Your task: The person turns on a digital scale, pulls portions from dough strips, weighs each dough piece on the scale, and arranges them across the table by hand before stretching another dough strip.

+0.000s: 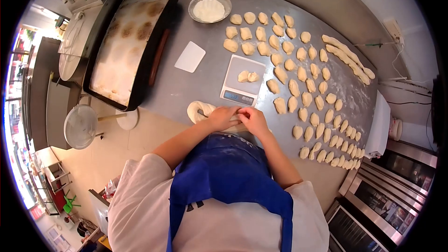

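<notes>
A thick rope of dough lies at the table's front edge, curled at its left end and running under my hands. My left hand is closed over the rope. Close beside it, my right hand has its fingers pinched on the dough at the rope's right part; the fingertips partly hide what they grip. Just beyond the hands stands a white digital kitchen scale with its display lit. Small lumps of dough rest on its plate.
Rows of dough pieces cover the table's right side. Long dough strips lie at the far right. A metal bowl of flour, a white scraper and a large dark-rimmed pan are to the left. Ovens stand at lower right.
</notes>
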Available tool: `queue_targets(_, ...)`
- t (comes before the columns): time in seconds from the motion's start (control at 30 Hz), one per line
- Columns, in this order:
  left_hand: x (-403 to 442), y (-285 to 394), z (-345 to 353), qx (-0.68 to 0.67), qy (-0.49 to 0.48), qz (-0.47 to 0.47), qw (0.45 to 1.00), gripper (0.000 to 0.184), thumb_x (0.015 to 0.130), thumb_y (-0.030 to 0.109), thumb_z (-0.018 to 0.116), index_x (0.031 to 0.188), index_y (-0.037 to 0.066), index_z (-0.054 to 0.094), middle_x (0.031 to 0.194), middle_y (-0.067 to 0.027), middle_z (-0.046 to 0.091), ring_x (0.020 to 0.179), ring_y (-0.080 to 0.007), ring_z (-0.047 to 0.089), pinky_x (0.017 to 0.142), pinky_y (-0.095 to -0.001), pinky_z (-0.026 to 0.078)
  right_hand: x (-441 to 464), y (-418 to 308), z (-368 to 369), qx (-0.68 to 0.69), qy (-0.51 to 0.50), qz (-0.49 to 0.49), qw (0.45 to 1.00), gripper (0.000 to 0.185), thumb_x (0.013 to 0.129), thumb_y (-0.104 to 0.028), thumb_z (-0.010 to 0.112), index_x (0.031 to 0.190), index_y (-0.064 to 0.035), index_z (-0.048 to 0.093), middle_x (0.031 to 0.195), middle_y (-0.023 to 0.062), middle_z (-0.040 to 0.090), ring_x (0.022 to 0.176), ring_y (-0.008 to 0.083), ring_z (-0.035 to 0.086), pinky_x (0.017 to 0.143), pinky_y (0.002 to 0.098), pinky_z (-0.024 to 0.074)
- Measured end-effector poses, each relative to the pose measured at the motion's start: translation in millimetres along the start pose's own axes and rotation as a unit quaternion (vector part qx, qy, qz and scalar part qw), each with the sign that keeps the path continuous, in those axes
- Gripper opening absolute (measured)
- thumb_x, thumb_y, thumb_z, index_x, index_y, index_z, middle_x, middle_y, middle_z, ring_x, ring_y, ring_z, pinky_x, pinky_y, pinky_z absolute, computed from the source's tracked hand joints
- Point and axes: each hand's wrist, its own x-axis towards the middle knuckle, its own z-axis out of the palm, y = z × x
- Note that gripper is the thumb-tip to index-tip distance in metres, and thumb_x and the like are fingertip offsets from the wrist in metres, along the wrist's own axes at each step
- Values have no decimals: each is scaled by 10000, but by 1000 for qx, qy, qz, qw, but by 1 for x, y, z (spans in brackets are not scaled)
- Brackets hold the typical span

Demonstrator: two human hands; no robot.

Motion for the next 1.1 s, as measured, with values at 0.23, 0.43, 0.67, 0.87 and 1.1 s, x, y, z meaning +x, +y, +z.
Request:
queue_targets(0.23,-6,1,-8,40,37,41,998,451,878,477,674,1134,108,630,1045,-141,706,985,-345,672,879,-461,513,7,10,10,41,-53,61,996,204,866,-150,751,1006,-2,742,827,91,747,743,145,699,702,285,556)
queue_targets(0.43,-3,-11,6,73,11,23,997,459,891,483,670,1134,94,653,1028,-145,690,984,-344,662,877,-459,514,10,12,5,98,-73,80,989,210,843,-182,773,956,-8,745,833,111,753,736,182,713,714,297,562)
queue_targets(0.67,8,18,-20,-56,133,12,989,426,925,374,666,1218,67,631,1069,-159,677,969,-316,685,874,-434,539,61,-4,-36,-24,195,-4,980,241,836,-130,749,1050,-35,691,986,118,707,854,253,676,777,354,543)
queue_targets(0.87,93,16,-47,-406,215,-179,870,462,991,249,627,1367,7,509,1219,-130,605,967,-198,651,844,-320,557,106,10,-39,-166,203,-167,950,217,916,-97,650,1129,-59,664,1087,151,652,937,355,630,833,425,510)
queue_targets(1.1,88,25,-53,-713,157,-133,670,321,1030,245,590,1275,54,512,1125,-53,609,979,-145,605,873,-307,517,93,-35,-31,-11,211,-163,964,185,957,-116,598,1088,-42,706,991,142,605,919,311,618,783,401,498)
